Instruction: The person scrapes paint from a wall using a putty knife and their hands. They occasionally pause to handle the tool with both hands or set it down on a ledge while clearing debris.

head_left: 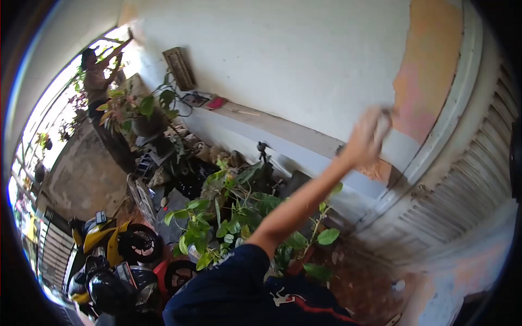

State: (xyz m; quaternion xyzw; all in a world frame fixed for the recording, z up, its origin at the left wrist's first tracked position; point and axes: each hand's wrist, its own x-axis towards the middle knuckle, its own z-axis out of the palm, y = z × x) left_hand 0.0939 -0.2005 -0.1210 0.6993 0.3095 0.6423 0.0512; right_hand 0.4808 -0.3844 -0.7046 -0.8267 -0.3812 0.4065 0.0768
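The person's left hand [370,137], blurred at the end of an outstretched bare arm, has its fingers curled round a small pale object with a dark upper end [384,126]. The object lies within the grasp at the finger side; blur hides its material and exact shape, but its longer axis seems to run upward, dark end toward the top. Hand and object are in front of the smooth white painted wall [304,60], beside a ragged-edged ochre and pink bare patch [432,68], itself tall and running alongside the pale door frame [462,81]. Whether the object touches the wall, I cannot tell. Below runs a long, flat grey ledge [272,123].
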